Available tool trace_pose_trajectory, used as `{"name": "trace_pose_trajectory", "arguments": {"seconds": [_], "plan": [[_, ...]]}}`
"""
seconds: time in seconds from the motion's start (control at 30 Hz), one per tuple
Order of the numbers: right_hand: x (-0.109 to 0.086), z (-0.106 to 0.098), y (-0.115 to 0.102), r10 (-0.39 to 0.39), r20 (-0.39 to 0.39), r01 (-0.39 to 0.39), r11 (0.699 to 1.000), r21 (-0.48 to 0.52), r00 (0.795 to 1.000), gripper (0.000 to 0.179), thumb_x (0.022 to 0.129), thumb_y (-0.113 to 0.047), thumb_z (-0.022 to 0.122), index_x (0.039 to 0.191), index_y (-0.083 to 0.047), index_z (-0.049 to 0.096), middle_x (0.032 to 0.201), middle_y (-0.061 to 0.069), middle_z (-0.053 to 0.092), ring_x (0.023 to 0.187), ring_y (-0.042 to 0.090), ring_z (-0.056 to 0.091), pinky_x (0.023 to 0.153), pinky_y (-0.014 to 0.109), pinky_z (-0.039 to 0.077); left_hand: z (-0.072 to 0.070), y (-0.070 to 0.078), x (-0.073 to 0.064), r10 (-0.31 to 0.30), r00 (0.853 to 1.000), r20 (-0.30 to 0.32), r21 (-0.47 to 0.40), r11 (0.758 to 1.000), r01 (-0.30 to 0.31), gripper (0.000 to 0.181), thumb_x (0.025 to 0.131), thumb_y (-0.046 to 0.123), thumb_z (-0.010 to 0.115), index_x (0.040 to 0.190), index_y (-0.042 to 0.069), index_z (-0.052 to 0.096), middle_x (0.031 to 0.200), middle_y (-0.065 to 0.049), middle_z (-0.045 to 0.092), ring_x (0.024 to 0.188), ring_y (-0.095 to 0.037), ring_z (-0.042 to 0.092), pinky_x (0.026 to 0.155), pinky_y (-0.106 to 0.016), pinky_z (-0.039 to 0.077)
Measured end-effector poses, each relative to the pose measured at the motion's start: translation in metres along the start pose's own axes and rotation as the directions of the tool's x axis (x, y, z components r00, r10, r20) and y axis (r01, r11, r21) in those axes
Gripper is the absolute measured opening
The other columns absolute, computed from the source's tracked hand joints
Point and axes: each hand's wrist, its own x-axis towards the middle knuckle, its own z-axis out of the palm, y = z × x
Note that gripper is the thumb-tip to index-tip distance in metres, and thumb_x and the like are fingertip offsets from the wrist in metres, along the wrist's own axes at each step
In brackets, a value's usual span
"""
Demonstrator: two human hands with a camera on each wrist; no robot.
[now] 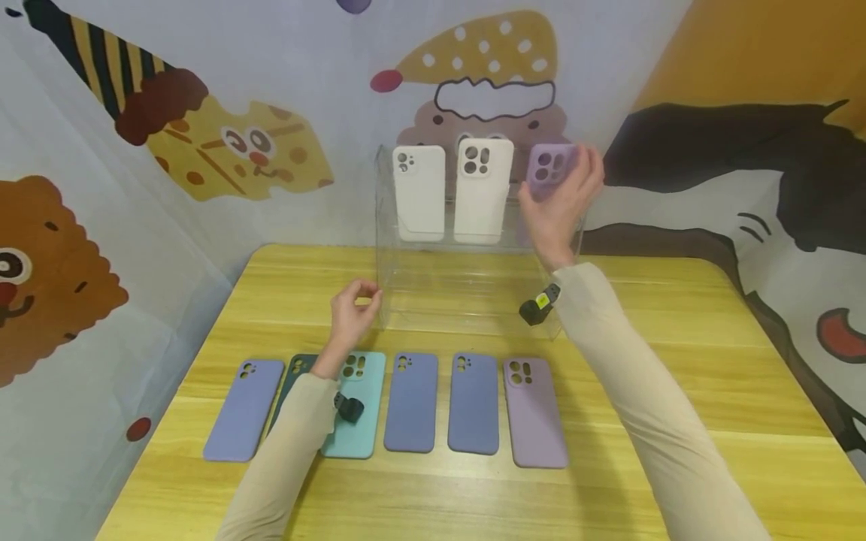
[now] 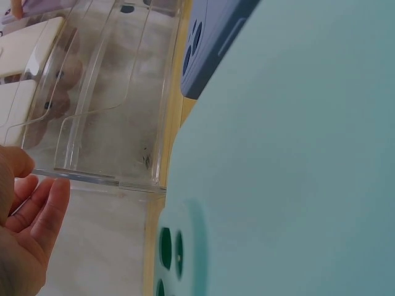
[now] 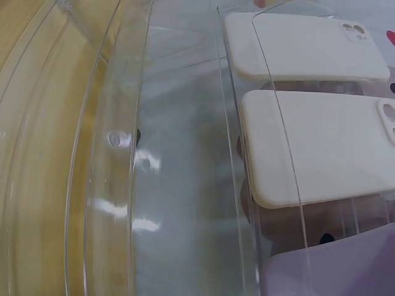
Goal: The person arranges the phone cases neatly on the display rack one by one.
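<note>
My right hand point(image 1: 564, 199) grips a purple phone case point(image 1: 546, 164) by its sides, at the right end of the upper tier of a clear display stand point(image 1: 467, 289). In the right wrist view the lower end of this purple case point(image 3: 345, 265) shows behind the tier's clear front lip. My left hand point(image 1: 353, 312) has its thumb and fingers at the stand's left side edge; the left wrist view shows the fingertips point(image 2: 60, 188) right on that edge. Two white phone cases, one at the left point(image 1: 421, 199) and one in the middle point(image 1: 483, 197), stand upright on the same tier.
In a row before the stand lie a periwinkle case point(image 1: 243, 413), a dark green case point(image 1: 298, 370) partly under my left arm, a turquoise case point(image 1: 365, 436), two blue-grey cases point(image 1: 411, 406) and a mauve case point(image 1: 537, 421). A cartoon-print cloth point(image 1: 338, 218) hangs behind the table.
</note>
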Motion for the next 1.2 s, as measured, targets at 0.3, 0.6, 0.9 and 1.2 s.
{"name": "trace_pose_trajectory", "arguments": {"seconds": [0.3, 0.6, 0.9, 1.2], "plan": [[0.000, -0.022, -0.002, -0.092, 0.043, 0.084, 0.981, 0.172, 0.995, 0.070, 0.076, -0.003, 0.069, 0.137, -0.002, 0.034, 0.143, 0.018, 0.022, 0.134, 0.009, 0.019, 0.113, 0.021, 0.016, 0.001, 0.000, 0.000, 0.019, 1.000, -0.005, -0.010, 1.000, -0.019, 0.008, 0.083, -0.004, 0.065, 0.089, -0.008, 0.062, 0.085, -0.021, 0.065, 0.081, -0.034, 0.065, 0.061, -0.039, 0.059], [-0.013, -0.045, -0.003, -0.097, 0.089, 0.077, 0.975, 0.206, 0.991, 0.067, 0.075, 0.000, 0.067, 0.134, 0.002, 0.038, 0.137, 0.013, 0.032, 0.129, 0.011, 0.029, 0.111, 0.023, 0.022, 0.001, 0.000, 0.000, 0.011, 1.000, -0.004, -0.012, 1.000, -0.012, 0.007, 0.083, -0.005, 0.064, 0.089, -0.009, 0.062, 0.084, -0.021, 0.065, 0.080, -0.034, 0.065, 0.061, -0.039, 0.059], [-0.043, -0.062, 0.003, -0.134, 0.145, 0.105, 0.976, 0.188, 0.980, 0.067, 0.075, 0.003, 0.070, 0.133, 0.005, 0.036, 0.135, 0.016, 0.035, 0.128, 0.018, 0.030, 0.112, 0.027, 0.023, 0.001, -0.001, -0.001, 0.003, 1.000, 0.001, -0.007, 1.000, -0.003, 0.008, 0.084, -0.004, 0.063, 0.089, -0.009, 0.061, 0.085, -0.021, 0.065, 0.081, -0.034, 0.065, 0.062, -0.039, 0.059], [-0.084, -0.076, 0.016, -0.142, 0.198, 0.097, 0.971, 0.219, 0.970, 0.067, 0.075, 0.006, 0.069, 0.133, 0.010, 0.035, 0.133, 0.025, 0.036, 0.126, 0.030, 0.033, 0.110, 0.040, 0.027, 0.001, 0.000, -0.001, -0.006, 1.000, 0.006, -0.003, 1.000, 0.006, 0.008, 0.084, -0.003, 0.064, 0.089, -0.008, 0.061, 0.085, -0.021, 0.065, 0.081, -0.034, 0.065, 0.062, -0.040, 0.059]]}}
